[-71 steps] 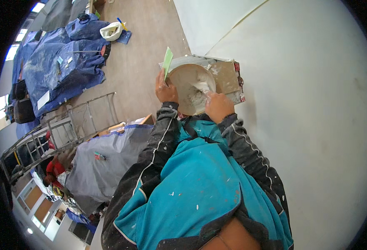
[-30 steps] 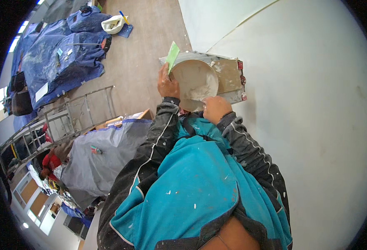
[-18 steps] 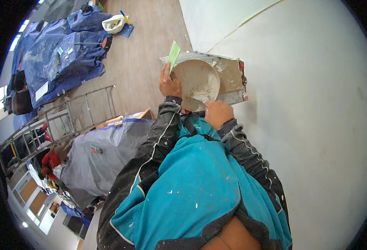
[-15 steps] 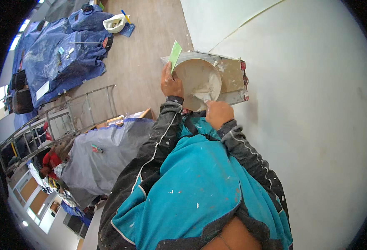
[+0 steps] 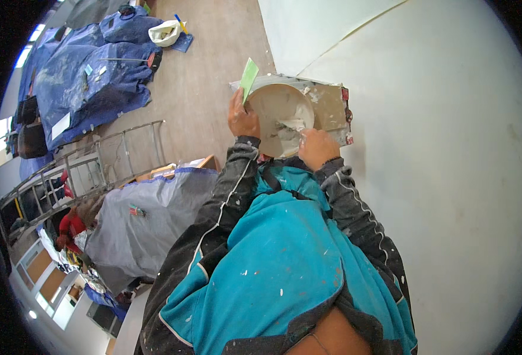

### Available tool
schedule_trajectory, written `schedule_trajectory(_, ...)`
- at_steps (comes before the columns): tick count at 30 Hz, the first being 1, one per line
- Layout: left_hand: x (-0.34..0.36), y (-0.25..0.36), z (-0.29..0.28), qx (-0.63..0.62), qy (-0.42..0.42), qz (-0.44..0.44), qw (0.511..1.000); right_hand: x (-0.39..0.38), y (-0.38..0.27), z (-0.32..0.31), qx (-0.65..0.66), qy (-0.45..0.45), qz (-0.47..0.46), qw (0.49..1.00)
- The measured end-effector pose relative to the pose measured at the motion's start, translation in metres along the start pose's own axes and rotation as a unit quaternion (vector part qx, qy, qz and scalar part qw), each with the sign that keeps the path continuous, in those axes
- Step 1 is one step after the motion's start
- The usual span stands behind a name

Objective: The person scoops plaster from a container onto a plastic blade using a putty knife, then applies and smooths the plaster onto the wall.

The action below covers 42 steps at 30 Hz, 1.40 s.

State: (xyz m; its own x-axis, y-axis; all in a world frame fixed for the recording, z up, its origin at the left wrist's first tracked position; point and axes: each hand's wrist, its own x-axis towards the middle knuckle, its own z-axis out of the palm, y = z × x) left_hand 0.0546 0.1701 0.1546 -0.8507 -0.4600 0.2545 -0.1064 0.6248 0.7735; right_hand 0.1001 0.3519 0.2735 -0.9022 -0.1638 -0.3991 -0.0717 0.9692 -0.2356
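My left hand [image 5: 245, 121] is closed around the lower end of a flat, light green rectangular piece [image 5: 250, 76] that stands up at the left rim of a round beige bucket [image 5: 265, 109]. Whitish filler coats part of the bucket's inside. My right hand [image 5: 319, 149], at the near right rim, grips a putty knife [image 5: 293, 125], its blade down inside the bucket and smeared with filler. Most of its handle is hidden by my fingers. Beneath the bucket is the top of a stepladder [image 5: 331, 112], spattered with white.
A pale wall [image 5: 438, 177] rises close on the right. To the left lie a metal ladder [image 5: 127, 151] and a grey sheet [image 5: 160, 219] over some items. Farther off are blue tarpaulins [image 5: 95, 77], a white sack [image 5: 165, 34] and a blue dustpan-like piece [image 5: 183, 42].
My right hand has shifted slightly right, and the putty knife's blade now lies turned more sideways across the bucket. My left hand and the green piece have hardly moved.
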Motion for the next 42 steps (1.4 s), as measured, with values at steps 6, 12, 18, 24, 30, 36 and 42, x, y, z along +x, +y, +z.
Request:
schedule_trajectory(6, -0.002, 0.003, -0.005, -0.004, -0.007, -0.017, 1.000, 0.000, -0.002, -0.007, 0.000, 0.001, -0.010, 1.000)
schedule_trajectory(12, -0.002, 0.002, -0.001, 0.005, -0.003, -0.017, 1.000, 0.001, 0.000, 0.005, -0.010, 0.000, -0.041, 0.999)
schedule_trajectory(18, -0.003, 0.006, -0.003, -0.008, -0.012, -0.020, 1.000, 0.008, 0.004, 0.000, -0.031, -0.016, 0.001, 0.999)
schedule_trajectory(24, -0.003, -0.003, 0.000, 0.001, -0.012, -0.014, 1.000, -0.031, -0.001, -0.026, -0.050, 0.007, -0.074, 0.996)
schedule_trajectory(30, -0.003, -0.002, 0.001, 0.005, -0.011, -0.018, 1.000, -0.020, -0.005, -0.006, -0.038, -0.023, -0.053, 0.998)
schedule_trajectory(36, -0.002, -0.001, 0.005, 0.021, -0.004, -0.012, 1.000, -0.017, -0.002, 0.019, -0.026, 0.006, -0.031, 0.999)
schedule_trajectory(42, -0.002, -0.002, 0.002, 0.011, 0.011, 0.015, 1.000, -0.006, -0.010, 0.014, -0.052, -0.026, -0.014, 0.998)
